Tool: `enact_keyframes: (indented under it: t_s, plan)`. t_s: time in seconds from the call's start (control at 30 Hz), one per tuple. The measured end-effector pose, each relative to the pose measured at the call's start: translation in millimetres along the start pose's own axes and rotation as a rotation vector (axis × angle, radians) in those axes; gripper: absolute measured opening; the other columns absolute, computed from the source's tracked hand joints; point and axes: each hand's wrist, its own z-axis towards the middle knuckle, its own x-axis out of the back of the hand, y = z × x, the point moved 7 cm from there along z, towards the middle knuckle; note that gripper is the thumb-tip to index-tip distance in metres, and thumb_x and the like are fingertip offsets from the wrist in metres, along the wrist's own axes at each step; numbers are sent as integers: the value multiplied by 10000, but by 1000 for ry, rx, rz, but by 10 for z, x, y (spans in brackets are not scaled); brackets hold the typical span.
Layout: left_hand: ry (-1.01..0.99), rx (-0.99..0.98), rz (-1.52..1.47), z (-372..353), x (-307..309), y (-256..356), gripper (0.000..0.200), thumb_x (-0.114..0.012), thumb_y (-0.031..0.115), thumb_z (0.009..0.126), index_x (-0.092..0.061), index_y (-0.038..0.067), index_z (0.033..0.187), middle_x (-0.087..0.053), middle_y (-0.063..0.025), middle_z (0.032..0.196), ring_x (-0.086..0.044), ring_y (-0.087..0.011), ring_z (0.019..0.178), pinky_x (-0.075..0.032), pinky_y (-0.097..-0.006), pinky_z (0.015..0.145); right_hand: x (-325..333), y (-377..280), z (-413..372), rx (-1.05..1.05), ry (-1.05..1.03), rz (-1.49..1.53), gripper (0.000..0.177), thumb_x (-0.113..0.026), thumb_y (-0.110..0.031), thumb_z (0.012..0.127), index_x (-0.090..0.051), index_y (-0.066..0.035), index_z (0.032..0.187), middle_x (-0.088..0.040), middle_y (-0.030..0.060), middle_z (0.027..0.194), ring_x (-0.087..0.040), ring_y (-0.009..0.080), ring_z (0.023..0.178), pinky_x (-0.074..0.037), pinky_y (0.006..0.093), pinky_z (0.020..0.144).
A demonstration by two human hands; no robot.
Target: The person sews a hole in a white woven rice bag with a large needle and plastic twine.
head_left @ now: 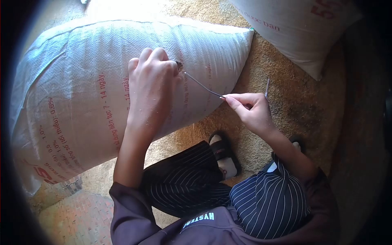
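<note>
A large white woven sack [90, 57] with red print lies on its side across the left and middle of the view. My left hand [153, 77] is closed on the top of the sack, with its fingers curled into the fabric beside a small dark opening [179, 65]. Between the thumb and forefinger of my right hand [251, 108] is a thin grey rod [204, 87]. Its tip is close to the opening, just right of my left hand. Another thin metal length [267, 86] shows behind my right hand; whether it belongs to the same rod cannot be made out.
A second white sack [294, 36] stands at the upper right. Golden-brown grain or husks [281, 61] cover the floor around the sacks. Brick paving [77, 216] shows at the lower left. My legs and a sandalled foot [224, 157] are below the sack.
</note>
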Motion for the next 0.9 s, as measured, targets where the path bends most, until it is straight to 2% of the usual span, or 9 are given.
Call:
enact_keyframes:
  t_s: [0.1, 0.23, 0.33, 0.4, 0.53, 0.6, 0.73, 0.8, 0.9]
  plan:
    - [7, 14, 0, 11, -11, -24, 15, -710, 64, 731, -703, 72, 720, -632, -34, 818, -552, -179, 841, -408, -337, 794, -20, -55, 26, 126, 7, -178, 146, -662, -105, 841, -706, 2, 930, -689, 67, 736, -588, 64, 632, -451, 211, 564]
    - [-12, 24, 22, 15, -40, 7, 35, -681, 38, 742, -705, 59, 727, -634, -35, 812, -556, -180, 838, -408, -335, 791, -40, 33, 57, 41, 9, -135, 133, -660, -98, 839, -710, -2, 918, -688, 73, 728, -593, 77, 625, -454, 212, 569]
    - [26, -8, -43, 6, -30, 17, 96, -607, 6, 749, -691, 20, 705, -616, -82, 759, -558, -199, 801, -400, -348, 796, -60, 43, 33, 49, 29, -117, 117, -664, -90, 832, -715, -6, 897, -683, 76, 712, -592, 84, 608, -448, 216, 557]
    - [5, 11, -16, 12, -42, 26, 82, -616, 17, 754, -694, 30, 731, -649, -72, 821, -567, -219, 829, -405, -345, 792, -24, -65, 4, 169, 77, -227, 100, -668, -86, 826, -718, -9, 866, -672, 68, 679, -582, 82, 585, -435, 222, 536]
    - [-3, 14, -25, -3, -53, 30, 95, -594, -1, 754, -685, 21, 741, -652, -83, 822, -569, -234, 840, -404, -351, 800, -7, -183, -20, 203, 91, -279, 97, -674, -89, 820, -717, -6, 847, -663, 59, 659, -574, 76, 574, -425, 227, 518]
    - [55, -22, -12, -10, -30, 55, 118, -577, 11, 778, -674, 2, 712, -628, -94, 733, -560, -211, 767, -401, -351, 786, -33, -192, 11, 174, 63, -303, 95, -663, -98, 814, -721, -36, 854, -688, 119, 738, -667, 192, 642, -523, 287, 621]
    - [42, -38, 9, -1, -23, 81, 126, -566, 18, 785, -666, -7, 713, -624, -103, 738, -558, -216, 769, -402, -353, 789, -43, -218, 5, 164, 69, -328, 95, -653, -91, 818, -722, -38, 854, -689, 118, 742, -667, 196, 651, -524, 292, 631]
    - [-19, -3, 36, 5, -54, 63, 89, -589, 1, 760, -678, 15, 759, -653, -85, 843, -571, -238, 859, -400, -356, 814, -59, -170, 10, 114, 67, -311, 107, -667, -96, 815, -720, -19, 868, -685, 88, 690, -617, 110, 586, -464, 234, 545]
    - [0, -4, 25, -15, -51, 52, 84, -590, 4, 760, -673, 17, 761, -653, -84, 847, -570, -240, 863, -399, -357, 819, -12, -192, 21, 76, 82, -339, 117, -660, -105, 823, -720, -21, 879, -690, 94, 709, -630, 117, 603, -484, 242, 574]
